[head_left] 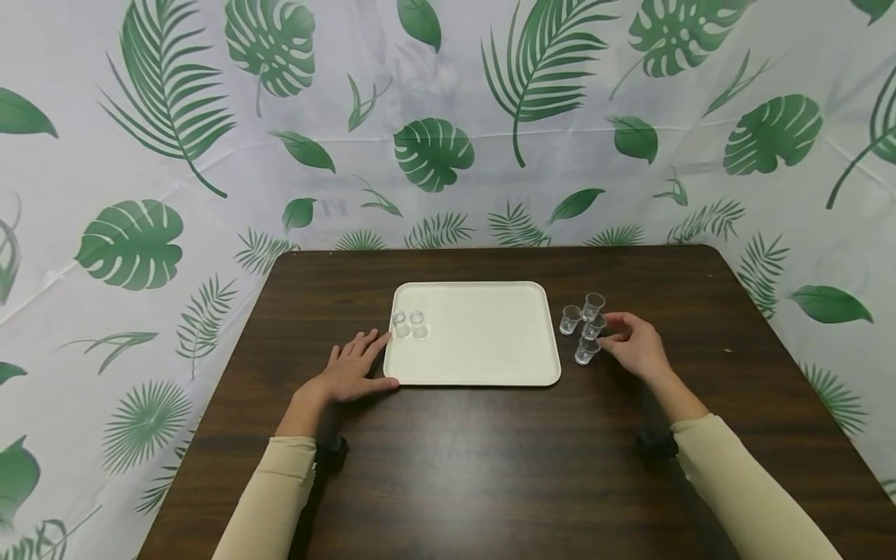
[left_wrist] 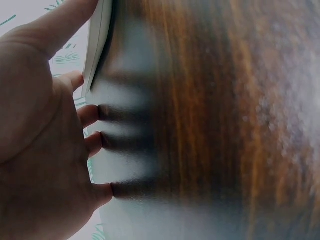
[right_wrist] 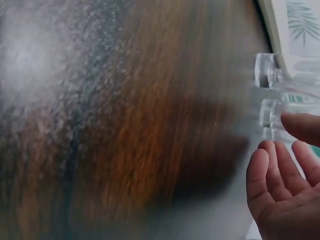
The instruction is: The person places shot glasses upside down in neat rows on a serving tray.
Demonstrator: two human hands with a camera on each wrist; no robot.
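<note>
On the left end of a cream tray (head_left: pixel 483 334), two clear shot glasses (head_left: pixel 418 323) stand side by side. My left hand (head_left: pixel 353 369) lies at the tray's left edge with fingers spread, thumb and index finger at the rim; in the left wrist view the other fingertips (left_wrist: pixel 94 144) rest on the table. Right of the tray, several more clear shot glasses (head_left: pixel 570 319) stand close together. My right hand (head_left: pixel 635 346) pinches a shot glass (head_left: pixel 594 326) in this cluster between thumb and fingers. Part of that glass is hidden behind the thumb (right_wrist: pixel 302 126) in the right wrist view.
Everything stands on a dark wood-grain table (head_left: pixel 455 467) with rounded far corners. Behind it hangs a white cloth (head_left: pixel 336 155) printed with green leaves. The nearest shot glass (head_left: pixel 586 350) of the cluster stands just beside the right thumb.
</note>
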